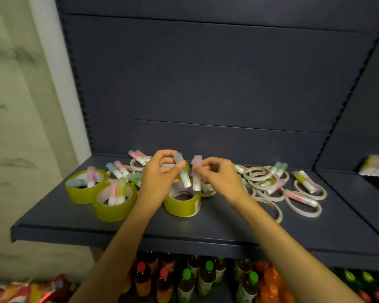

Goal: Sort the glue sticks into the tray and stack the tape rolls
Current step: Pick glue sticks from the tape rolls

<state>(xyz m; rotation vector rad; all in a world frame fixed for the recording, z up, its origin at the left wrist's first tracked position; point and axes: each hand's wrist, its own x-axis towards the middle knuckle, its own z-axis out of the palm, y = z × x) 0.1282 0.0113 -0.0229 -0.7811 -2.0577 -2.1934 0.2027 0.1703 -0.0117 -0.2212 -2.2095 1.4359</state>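
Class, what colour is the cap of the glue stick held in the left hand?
Pale green-blue, on the white-bodied glue stick, head view.

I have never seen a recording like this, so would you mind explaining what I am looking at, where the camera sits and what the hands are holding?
There is no machine here: these are a person's two bare hands, filmed by one wide-angle camera worn on the head, looking forward and down.

The left hand grips a green-capped glue stick; the right hand pinches a pink-capped glue stick. Both sticks are lifted above a dark shelf.

On the shelf stand wide yellow-green tape rolls, some with glue sticks standing in their cores. To the right lie thin white tape rings and more loose glue sticks. I cannot make out a tray. Bottled drinks stand below.
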